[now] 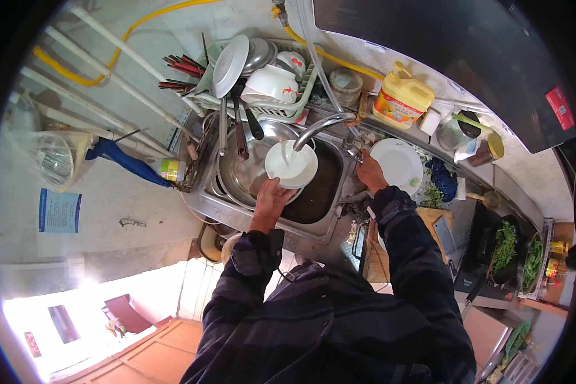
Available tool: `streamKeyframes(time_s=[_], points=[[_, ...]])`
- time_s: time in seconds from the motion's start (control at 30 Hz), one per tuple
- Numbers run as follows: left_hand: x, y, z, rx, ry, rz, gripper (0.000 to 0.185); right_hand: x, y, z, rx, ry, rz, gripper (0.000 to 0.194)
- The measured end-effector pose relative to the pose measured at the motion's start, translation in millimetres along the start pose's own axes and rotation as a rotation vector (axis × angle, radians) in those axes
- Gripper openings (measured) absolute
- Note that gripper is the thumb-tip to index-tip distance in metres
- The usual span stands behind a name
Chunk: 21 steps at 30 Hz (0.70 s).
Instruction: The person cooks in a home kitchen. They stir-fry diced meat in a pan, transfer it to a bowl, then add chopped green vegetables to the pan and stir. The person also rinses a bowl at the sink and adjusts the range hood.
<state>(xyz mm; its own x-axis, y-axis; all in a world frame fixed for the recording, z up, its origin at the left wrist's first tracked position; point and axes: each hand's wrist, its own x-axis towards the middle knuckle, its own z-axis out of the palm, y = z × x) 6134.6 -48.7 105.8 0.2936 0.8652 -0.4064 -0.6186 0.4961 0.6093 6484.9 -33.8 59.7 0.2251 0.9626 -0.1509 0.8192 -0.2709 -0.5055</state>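
My left hand [272,201] holds a white bowl [291,169] by its near rim, under the spout of a chrome faucet [327,121]. Water seems to run into the bowl, which hangs over the sink basin [317,201] and the edge of a large metal pan [240,163]. My right hand [370,172] is at the faucet's handle [353,148], fingers closed around it as far as can be seen. Just right of that hand lies a white plate [396,165] with a bit of green leaf on it.
Behind the sink a green dish rack [297,113] holds bowls, plates and utensils. A yellow detergent jug [403,98] and jars line the back ledge. To the right are a blue cloth [442,180], a cleaver [444,235] on a wooden board [429,218], and a wok [492,240] with greens.
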Motion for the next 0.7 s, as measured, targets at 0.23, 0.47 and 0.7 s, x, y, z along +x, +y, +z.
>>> streamKeyframes(time_s=[0.23, 0.47, 0.7], points=[[4, -1, -8, -0.048, -0.025, -0.03, 0.058, -2, -8, -9, 0.021, -0.069, 0.107, 0.058], [-1, 3, -5, -0.025, -0.031, -0.009, 0.056, -8, -8, -10, 0.123, -0.052, 0.156, 0.05], [-5, 6, -4, -0.025, -0.062, -0.01, 0.055, -12, -13, -13, 0.076, -0.017, 0.184, 0.047]])
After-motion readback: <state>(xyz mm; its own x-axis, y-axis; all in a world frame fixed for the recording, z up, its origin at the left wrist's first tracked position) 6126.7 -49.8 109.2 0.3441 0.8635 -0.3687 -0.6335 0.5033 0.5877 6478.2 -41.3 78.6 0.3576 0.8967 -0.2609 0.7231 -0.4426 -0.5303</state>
